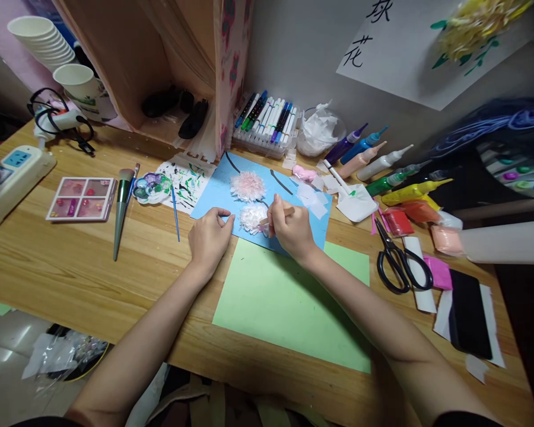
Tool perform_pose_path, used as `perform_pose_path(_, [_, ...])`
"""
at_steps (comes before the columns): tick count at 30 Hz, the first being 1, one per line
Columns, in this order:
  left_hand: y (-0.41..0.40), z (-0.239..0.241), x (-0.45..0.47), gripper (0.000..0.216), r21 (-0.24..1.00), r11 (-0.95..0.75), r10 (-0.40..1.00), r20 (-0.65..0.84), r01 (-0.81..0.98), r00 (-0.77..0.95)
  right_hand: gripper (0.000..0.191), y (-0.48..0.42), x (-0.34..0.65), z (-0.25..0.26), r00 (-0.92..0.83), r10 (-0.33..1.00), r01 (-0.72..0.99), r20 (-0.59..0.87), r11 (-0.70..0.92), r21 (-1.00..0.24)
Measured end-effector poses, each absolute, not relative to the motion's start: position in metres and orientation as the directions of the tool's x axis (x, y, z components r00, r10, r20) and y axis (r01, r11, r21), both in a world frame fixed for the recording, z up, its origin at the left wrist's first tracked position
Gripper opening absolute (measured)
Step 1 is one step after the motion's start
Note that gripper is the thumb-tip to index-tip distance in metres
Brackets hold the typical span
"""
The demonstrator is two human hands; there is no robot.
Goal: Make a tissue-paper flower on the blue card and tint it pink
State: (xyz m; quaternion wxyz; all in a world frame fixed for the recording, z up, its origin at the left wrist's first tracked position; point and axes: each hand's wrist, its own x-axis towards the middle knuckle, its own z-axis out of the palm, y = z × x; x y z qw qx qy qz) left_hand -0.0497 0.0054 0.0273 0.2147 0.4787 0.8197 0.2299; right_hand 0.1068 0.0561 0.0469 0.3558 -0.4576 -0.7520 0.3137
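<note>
A blue paper sheet (218,193) lies on the wooden desk (71,267), with two fluffy tissue flowers on it: a pink one (248,185) and a whiter one (252,217) below it. My right hand (291,228) is closed round a small wooden stick (288,211) whose tip touches the whiter flower. My left hand (210,234) rests on the blue sheet's lower left edge, fingers curled with thumb and forefinger pinched; whether they hold anything is hidden. A green paper sheet (289,302) lies under my wrists.
Black scissors (400,261) and pink and black scraps lie right. Paint squeeze bottles (382,163) and a marker tray (267,121) line the back. A palette (151,187), brushes (122,207), a makeup box (82,198), a power strip (9,181) and stacked paper cups (48,41) sit left.
</note>
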Motion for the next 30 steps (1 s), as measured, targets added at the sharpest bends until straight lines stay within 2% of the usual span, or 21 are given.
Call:
perform_pose_path(6, [0.006, 0.026, -0.050, 0.023, 0.576, 0.435, 0.884, -0.127, 0.692, -0.450, 0.053, 0.081, 0.086, 0.059, -0.403, 0.890, 0.554, 0.212, 0.422, -0.718])
perform_pose_path(12, [0.005, 0.027, -0.050, 0.024, 0.571, 0.429, 0.887, -0.122, 0.700, -0.445, 0.057, 0.087, 0.095, 0.066, -0.422, 0.905, 0.516, 0.054, 0.289, -0.806])
perform_pose_path(14, [0.005, 0.027, -0.050, 0.024, 0.570, 0.429, 0.887, -0.122, 0.701, -0.444, 0.056, 0.077, 0.106, 0.066, -0.398, 0.912, 0.447, 0.101, 0.289, -0.847])
perform_pose_path(16, [0.005, 0.027, -0.050, 0.023, 0.570, 0.431, 0.887, -0.125, 0.700, -0.444, 0.054, 0.063, 0.116, 0.063, -0.379, 0.900, 0.378, 0.217, 0.364, -0.851])
perform_pose_path(20, [0.005, 0.028, -0.050, 0.025, 0.566, 0.442, 0.884, -0.145, 0.695, -0.444, 0.050, 0.038, 0.132, 0.047, -0.414, 0.786, 0.319, 0.459, 0.598, -0.736])
perform_pose_path(22, [0.005, 0.029, -0.050, 0.025, 0.564, 0.449, 0.882, -0.156, 0.693, -0.445, 0.049, 0.033, 0.138, 0.037, -0.364, 0.765, 0.278, 0.531, 0.633, -0.722])
perform_pose_path(25, [0.004, 0.030, -0.050, 0.025, 0.570, 0.444, 0.884, -0.153, 0.692, -0.442, 0.044, 0.039, 0.151, 0.025, -0.134, 0.834, 0.232, 0.535, 0.551, -0.802])
perform_pose_path(27, [0.003, 0.030, -0.051, 0.024, 0.574, 0.433, 0.888, -0.139, 0.695, -0.439, 0.031, 0.050, 0.164, 0.021, 0.003, 0.869, 0.272, 0.495, 0.475, -0.837])
perform_pose_path(30, [0.002, 0.030, -0.050, 0.022, 0.583, 0.415, 0.891, -0.107, 0.698, -0.441, 0.011, 0.071, 0.184, 0.018, 0.025, 0.890, 0.425, 0.456, 0.403, -0.810])
